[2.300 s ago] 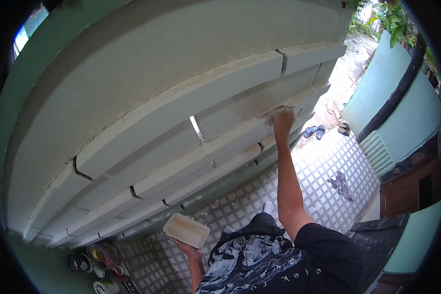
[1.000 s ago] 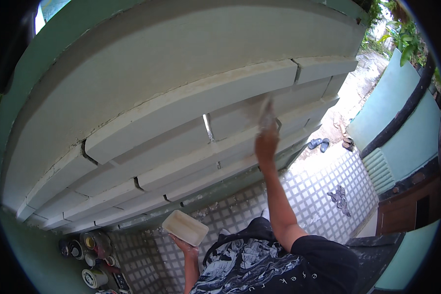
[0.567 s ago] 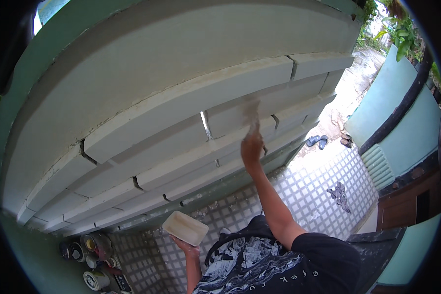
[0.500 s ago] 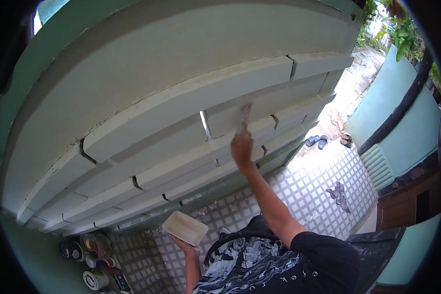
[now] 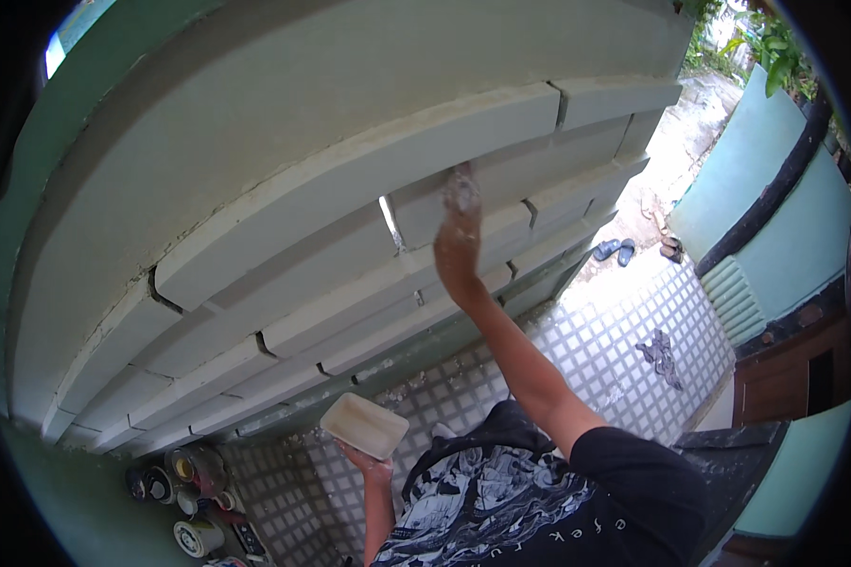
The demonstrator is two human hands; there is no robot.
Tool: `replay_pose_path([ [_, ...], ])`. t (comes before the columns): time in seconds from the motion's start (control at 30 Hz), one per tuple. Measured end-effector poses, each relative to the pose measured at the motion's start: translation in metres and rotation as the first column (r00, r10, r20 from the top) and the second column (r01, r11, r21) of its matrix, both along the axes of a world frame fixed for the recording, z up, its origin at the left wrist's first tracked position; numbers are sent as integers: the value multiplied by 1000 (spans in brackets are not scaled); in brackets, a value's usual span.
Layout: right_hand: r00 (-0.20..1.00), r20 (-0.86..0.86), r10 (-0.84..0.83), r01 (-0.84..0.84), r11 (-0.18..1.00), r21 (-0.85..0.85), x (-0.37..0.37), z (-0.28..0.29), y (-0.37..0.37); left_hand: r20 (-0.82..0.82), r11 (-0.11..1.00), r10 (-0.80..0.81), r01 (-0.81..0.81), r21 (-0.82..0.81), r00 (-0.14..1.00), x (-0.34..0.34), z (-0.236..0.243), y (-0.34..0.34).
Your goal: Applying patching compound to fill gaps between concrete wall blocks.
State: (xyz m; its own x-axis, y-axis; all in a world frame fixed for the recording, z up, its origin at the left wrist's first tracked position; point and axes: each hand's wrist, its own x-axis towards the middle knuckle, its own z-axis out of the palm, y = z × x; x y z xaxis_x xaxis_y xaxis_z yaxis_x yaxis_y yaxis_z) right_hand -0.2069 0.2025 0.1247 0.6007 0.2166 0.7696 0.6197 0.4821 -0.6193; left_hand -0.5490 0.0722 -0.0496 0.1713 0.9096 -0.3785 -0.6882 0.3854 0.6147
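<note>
My left hand (image 5: 376,465) grips a shallow cream rectangular tray (image 5: 364,425) from below and keeps it tilted, low in front of the black printed shirt. Its inside looks pale and smeared. Up at the white wall, my right hand (image 5: 459,236) reaches to a recessed panel (image 5: 520,180) just under a long protruding white ledge (image 5: 378,170). Whitish smears cover its fingers, which are blurred; whether they hold something small does not show. A narrow bright slot (image 5: 390,223) lies left of that hand, in the same recessed row.
More stepped ledges (image 5: 350,302) with dark gaps run along the wall. Tubs and cans (image 5: 194,472) stand at lower left. Sandals (image 5: 615,250) and a crumpled cloth (image 5: 659,359) lie on the tiled floor (image 5: 577,340). A brown wooden cabinet or door (image 5: 785,387) is at right.
My right hand has moved up and slightly left, its fingers now right beneath the ledge. The tray stays in my left hand; the whole view has shifted a little.
</note>
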Motion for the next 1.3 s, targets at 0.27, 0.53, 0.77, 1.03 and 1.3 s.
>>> replay_pose_path([
  [0.27,940,340,44,108,903,-416,-39,-13,-45,-38,1000,-13,11,-27,999,-7,3,-2],
  [0.53,839,427,-336,513,749,-418,31,-25,-18,-23,997,-78,78,-9,997,0,8,3],
  [0.77,912,410,26,121,937,-327,-5,-22,-55,-1,997,-83,83,-4,997,5,11,-1],
  [1.03,877,438,-197,404,797,-449,31,-3,-44,32,997,-72,73,-15,997,10,7,-7],
  [1.3,981,140,-136,180,911,-372,80,-22,-83,21,998,-7,9,-70,1000,1,-4,-7],
])
